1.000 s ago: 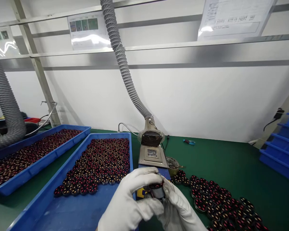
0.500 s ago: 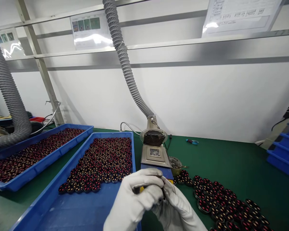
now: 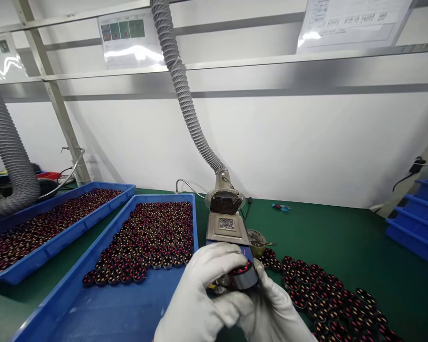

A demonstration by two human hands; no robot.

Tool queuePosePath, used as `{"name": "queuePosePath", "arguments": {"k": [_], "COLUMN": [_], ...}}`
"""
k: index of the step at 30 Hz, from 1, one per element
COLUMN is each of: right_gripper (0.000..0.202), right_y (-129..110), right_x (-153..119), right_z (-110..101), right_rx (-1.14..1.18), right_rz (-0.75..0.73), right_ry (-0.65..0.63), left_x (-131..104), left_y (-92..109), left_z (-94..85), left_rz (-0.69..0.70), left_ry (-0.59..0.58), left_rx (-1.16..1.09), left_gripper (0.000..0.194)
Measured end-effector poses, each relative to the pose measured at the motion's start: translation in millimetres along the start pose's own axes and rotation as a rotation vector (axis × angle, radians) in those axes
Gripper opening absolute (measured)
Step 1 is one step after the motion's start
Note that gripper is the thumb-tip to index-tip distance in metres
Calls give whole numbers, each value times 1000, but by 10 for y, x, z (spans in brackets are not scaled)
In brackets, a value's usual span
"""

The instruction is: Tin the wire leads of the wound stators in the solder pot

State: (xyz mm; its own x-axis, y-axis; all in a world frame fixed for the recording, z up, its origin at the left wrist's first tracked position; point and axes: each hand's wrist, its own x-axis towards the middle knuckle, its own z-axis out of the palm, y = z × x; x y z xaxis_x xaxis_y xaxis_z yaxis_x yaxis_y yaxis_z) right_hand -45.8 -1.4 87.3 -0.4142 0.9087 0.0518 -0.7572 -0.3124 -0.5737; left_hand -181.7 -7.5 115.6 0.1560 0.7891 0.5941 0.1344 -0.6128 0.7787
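A round black part with a red-marked top (image 3: 244, 275) is held up between two white-gloved hands, tilted, its dark side wall showing. My left hand (image 3: 209, 289) has its fingers curled round the part's left side. On the right side, my right hand (image 3: 271, 304) presses its fingertips against the part. Behind the hands stands a metal machine (image 3: 227, 228) with a blue base. Many similar round parts fill the upper portion of a blue tray (image 3: 103, 313) at left. A loose pile of round parts (image 3: 321, 289) lies on the green table at right.
Another filled blue tray (image 3: 28, 259) lies far left. A small bowl (image 3: 257, 240) sits beside the machine, below a grey duct hose (image 3: 189, 99). Small pliers (image 3: 281, 207) lie farther back on the green table (image 3: 328, 228). Blue trays (image 3: 417, 218) are stacked at the right edge.
The round part, mostly hidden by the fingers before, now shows between the hands. My left fingers have spread a little around it. The view has shifted slightly to the right.
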Motion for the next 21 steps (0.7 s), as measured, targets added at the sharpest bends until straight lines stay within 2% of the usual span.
{"name": "queuePosePath", "arguments": {"k": [4, 7, 11, 13, 16, 18, 21], "right_gripper": [26, 24, 28, 29, 25, 24, 29], "right_y": [31, 5, -46, -56, -52, -46, -48], "right_x": [4, -28, -70, -80, -80, -69, -44], "right_z": [65, 162, 179, 147, 113, 119, 150], "right_rx": [-34, -63, -35, -8, 15, -3, -41], "right_rz": [28, 62, 133, 147, 83, 67, 109], "right_ry": [3, -44, -76, -72, -73, -67, -72], "left_x": [52, 62, 47, 41, 47, 54, 46], "left_y": [-7, -54, -102, -68, 31, 81, 89], "left_z": [69, 102, 38, -29, -77, -51, 20], "left_rz": [53, -57, -160, -209, -317, -343, -268], "left_ry": [97, 230, 348, 264, 54, 57, 146], "left_rx": [-77, -299, -418, -413, -362, -355, -403], "left_gripper": [20, 9, 16, 10, 27, 24, 20]}}
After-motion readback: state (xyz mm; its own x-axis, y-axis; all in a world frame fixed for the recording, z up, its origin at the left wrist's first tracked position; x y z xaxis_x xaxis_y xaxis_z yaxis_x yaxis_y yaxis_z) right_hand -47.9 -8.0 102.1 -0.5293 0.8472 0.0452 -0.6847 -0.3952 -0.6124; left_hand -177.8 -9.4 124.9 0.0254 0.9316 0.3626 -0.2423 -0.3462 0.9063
